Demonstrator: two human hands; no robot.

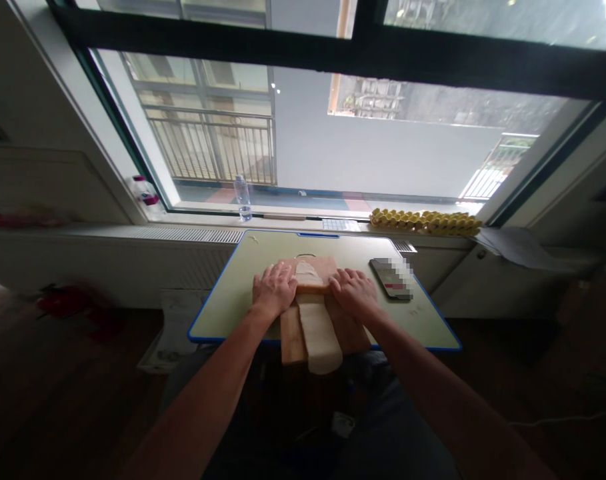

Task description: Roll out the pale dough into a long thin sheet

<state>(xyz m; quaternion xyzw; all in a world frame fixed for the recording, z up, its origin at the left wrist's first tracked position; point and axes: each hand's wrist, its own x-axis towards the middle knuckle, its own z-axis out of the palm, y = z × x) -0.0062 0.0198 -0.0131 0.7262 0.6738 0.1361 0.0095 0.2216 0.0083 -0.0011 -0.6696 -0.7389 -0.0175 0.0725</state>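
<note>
A wooden rolling pin (313, 289) lies across a long pale strip of dough (319, 328). My left hand (275, 289) is closed around the pin's left end, and my right hand (355, 292) grips its right end. Under the dough is a wooden cutting board (293, 337), which juts past the near edge of the small table. The strip's near end hangs over the front of the board; its far end lies flat beyond the pin. Both handles of the pin are mostly hidden by my fingers.
The pale table (227, 303) has a blue rim. A phone (391, 279) lies at its right, and a small dough scrap (253, 239) at its far left. On the windowsill stand a clear bottle (243, 200) and yellow egg trays (425, 221). My legs are beneath the table.
</note>
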